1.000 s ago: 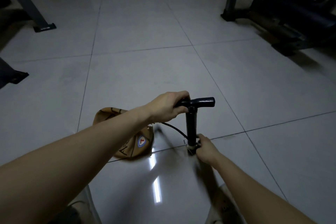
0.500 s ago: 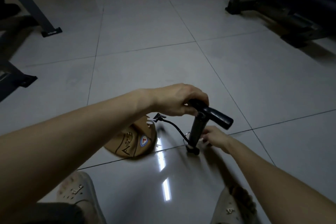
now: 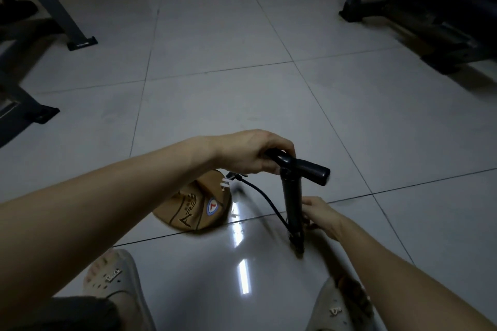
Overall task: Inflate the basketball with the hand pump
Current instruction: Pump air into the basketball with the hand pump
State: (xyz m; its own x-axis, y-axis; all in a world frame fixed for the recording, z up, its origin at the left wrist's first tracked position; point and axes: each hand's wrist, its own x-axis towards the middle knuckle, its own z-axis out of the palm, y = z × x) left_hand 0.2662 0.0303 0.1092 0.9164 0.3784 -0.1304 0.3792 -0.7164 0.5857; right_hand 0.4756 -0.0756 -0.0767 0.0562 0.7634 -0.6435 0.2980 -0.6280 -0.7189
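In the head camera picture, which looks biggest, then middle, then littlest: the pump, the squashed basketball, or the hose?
1. Pump and basketball: about alike. The pump is taller; the ball is wider and partly hidden behind the left arm.
2. Hose: thin, clearly smallest.

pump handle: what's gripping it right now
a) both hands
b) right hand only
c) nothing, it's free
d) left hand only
d: only the left hand is curled round one end of the pump handle. The right hand is lower down, holding the pump barrel near its base.
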